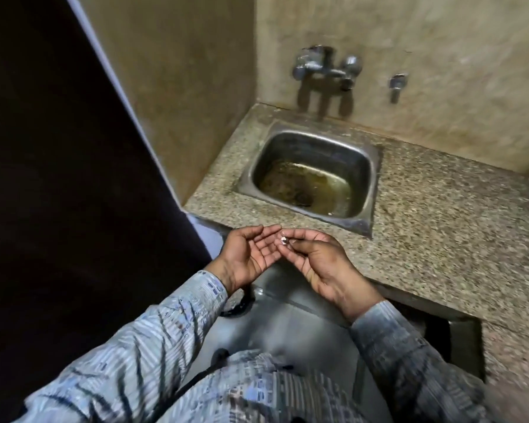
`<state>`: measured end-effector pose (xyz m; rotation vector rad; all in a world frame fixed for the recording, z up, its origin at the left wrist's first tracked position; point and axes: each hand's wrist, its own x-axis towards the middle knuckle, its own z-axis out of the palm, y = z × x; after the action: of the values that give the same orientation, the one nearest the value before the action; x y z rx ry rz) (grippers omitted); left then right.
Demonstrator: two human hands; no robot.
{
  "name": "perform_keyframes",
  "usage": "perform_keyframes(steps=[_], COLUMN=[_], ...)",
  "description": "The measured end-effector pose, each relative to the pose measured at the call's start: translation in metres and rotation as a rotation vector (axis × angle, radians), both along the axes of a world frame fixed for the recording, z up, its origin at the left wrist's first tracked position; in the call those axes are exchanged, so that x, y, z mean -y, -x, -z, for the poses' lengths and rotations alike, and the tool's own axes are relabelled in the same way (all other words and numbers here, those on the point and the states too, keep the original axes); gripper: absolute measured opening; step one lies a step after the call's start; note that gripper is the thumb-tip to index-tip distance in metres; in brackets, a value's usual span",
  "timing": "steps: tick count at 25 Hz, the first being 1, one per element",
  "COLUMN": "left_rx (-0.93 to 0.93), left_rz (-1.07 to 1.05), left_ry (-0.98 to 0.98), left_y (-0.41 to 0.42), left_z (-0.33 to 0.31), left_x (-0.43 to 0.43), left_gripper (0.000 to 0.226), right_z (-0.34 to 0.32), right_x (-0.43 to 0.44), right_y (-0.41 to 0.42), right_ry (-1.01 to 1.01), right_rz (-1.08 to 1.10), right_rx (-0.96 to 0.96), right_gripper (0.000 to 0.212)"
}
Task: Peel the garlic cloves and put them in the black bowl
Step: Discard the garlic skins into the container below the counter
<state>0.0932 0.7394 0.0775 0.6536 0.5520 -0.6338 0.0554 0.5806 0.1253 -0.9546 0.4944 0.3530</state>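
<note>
My right hand (318, 264) pinches a small whitish scrap (283, 240) between thumb and fingertips; it may be garlic skin or a tiny clove, too small to tell. My left hand (251, 254) is held palm up with relaxed fingers, its fingertips right beside the scrap. Both hands hover in front of the counter's near edge, below the sink. No black bowl is in view.
A steel sink (364, 166) with murky water and debris sits in the speckled granite counter (440, 215). Wall taps (327, 71) and a single tap (396, 85) are above it. A dark door or panel (58, 178) fills the left. Grey floor lies below.
</note>
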Motion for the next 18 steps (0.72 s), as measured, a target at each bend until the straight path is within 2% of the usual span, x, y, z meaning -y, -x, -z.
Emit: perform_keyframes(steps=[4,9,13,16,18], left_rx=[-0.081,-0.245,-0.422,-0.477,-0.481], left_rz=[-0.124,-0.309,-0.45,-0.474,-0.453], left_ry=[-0.029,-0.096,-0.125,-0.162,-0.207], left_y=[-0.012,-0.009,-0.008,-0.015,-0.021], left_z=[0.039,0.127,0.261,0.369,0.45], left_x=[-0.094,-0.153,-0.175,-0.177,-0.173], left_gripper=[0.036,0.041,0.043,0.045,0.038], right_z=[0.046,0.142,0.291,0.44,0.542], right_x=[-0.086,-0.147,-0.167,-0.173,-0.181], right_y=[-0.035,-0.068,-0.097,-0.116,-0.131], right_ry=[0.005,-0.011,0.038,0.069,0.219], right_rz=[-0.189,-0.317,-0.323,-0.395,-0.526], right_rx=[-0.122,-0.279,-0.337,-0.4,-0.463], right_gripper=[0.027,0.021,0.014,0.017,0.035])
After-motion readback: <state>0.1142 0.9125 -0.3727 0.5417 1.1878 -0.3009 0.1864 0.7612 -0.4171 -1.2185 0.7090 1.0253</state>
